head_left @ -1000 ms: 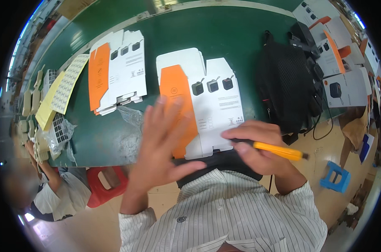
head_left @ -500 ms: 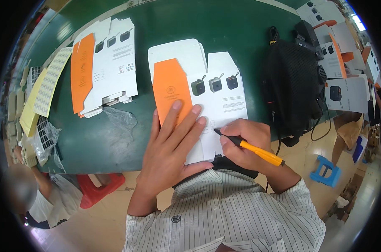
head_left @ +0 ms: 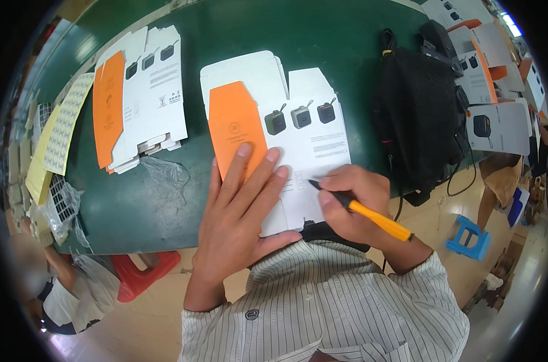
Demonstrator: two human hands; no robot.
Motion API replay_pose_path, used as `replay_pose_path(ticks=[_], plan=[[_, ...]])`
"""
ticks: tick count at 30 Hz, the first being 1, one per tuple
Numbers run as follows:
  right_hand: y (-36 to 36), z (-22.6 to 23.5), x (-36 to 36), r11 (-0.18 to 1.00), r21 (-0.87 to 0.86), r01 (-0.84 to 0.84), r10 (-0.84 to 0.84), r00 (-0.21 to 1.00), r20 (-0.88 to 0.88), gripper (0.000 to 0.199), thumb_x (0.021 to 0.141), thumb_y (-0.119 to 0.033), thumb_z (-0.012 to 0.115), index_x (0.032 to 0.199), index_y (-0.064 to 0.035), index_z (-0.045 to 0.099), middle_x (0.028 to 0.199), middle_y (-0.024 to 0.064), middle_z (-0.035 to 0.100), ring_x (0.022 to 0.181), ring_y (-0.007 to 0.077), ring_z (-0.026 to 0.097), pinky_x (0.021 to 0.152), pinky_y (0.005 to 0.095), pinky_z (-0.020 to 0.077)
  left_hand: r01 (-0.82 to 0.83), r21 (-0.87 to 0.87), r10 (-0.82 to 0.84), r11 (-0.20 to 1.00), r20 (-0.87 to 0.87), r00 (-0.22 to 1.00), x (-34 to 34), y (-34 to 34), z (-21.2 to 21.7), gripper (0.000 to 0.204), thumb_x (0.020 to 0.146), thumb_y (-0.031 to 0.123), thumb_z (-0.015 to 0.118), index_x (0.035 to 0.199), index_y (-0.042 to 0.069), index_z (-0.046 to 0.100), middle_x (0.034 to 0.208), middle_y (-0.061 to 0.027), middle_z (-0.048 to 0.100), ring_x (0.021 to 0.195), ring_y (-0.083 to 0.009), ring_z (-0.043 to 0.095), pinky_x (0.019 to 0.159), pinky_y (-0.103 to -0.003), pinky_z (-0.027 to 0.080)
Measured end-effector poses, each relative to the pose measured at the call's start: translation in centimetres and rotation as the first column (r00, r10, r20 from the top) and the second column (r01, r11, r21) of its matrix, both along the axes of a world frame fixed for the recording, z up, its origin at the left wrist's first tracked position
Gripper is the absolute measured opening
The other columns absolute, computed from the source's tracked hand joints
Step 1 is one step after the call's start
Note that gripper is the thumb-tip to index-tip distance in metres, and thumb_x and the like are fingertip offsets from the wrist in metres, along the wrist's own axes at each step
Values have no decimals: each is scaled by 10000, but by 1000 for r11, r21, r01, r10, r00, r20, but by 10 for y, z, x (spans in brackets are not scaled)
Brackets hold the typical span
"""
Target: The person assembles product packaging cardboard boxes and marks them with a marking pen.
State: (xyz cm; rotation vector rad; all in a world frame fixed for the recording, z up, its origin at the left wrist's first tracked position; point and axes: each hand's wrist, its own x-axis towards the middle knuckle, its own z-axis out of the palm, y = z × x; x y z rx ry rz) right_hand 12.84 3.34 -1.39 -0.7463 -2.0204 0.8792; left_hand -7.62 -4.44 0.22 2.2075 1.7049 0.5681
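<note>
One flat box (head_left: 295, 145) (orange and white) lies on the green table (head_left: 322, 36); the left hand (head_left: 237, 211) rests on it, open and flat, while the right hand (head_left: 358, 192) curls around a yellow pen (head_left: 380, 220).

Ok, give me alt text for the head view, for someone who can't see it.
A person's right hand holds a yellow pen over a flattened orange and white carton while the left hand lies on it. Similar cartons lie stacked left, a black bag right, on a green table.
</note>
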Motion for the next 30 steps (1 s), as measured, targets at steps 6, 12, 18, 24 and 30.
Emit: replay_pose_path(ticks=[6, 12, 18, 24, 30], plan=[[2, 0, 0, 962, 169, 213, -196, 975, -108, 209, 791, 2, 652, 997, 17, 615, 862, 142, 659, 706, 231, 637, 638, 314, 520, 32, 9, -32, 999, 13, 999, -7, 3, 2, 877, 658, 590, 738, 1317, 42, 550, 1446, -128, 449, 1400, -388, 302, 1110, -532, 231], [-2, 8, 5, 975, 43, 218, -222, 953, 207, 518, 772, -104, 752, 1216, 20, 515, 1258, 272, 562, 1169, 448, 542, 1040, 452, 395, -228, 141, 147, 963, 431, 890, -14, -11, -7, 913, 825, 325, 702, 1471, -59, 183, 1515, -333, 139, 1413, -495, 146, 1135, -524, 181], [-8, 1, 11, 958, -93, 272, -260, 958, 119, 518, 776, -48, 738, 1238, 21, 513, 1293, 269, 543, 1190, 373, 558, 1017, 389, 425, -396, 65, 388, 916, 107, 915, 29, -12, 15, 880, 822, 150, 692, 1451, -124, 142, 1509, -330, 163, 1404, -522, 126, 1128, -539, 172], [-13, 7, 20, 992, -51, 112, -122, 951, -284, 543, 815, -26, 680, 1294, 61, 440, 1374, 293, 465, 1275, 344, 484, 1081, 402, 344, -433, 265, 212, 862, 586, 782, 22, -24, 40, 697, 871, -29, 573, 1468, -61, 214, 1501, -247, 293, 1367, -318, 367, 1059, -368, 371], [11, 39, 21, 999, -44, 16, -14, 999, 40, 511, 754, -119, 755, 1208, 1, 556, 1247, 230, 598, 1247, 400, 507, 1093, 457, 326, -624, 121, 283, 772, 813, 508, -106, 27, 90, 597, 876, -20, 568, 1435, -27, 356, 1271, -158, 561, 1079, -159, 577, 891, -252, 470]])
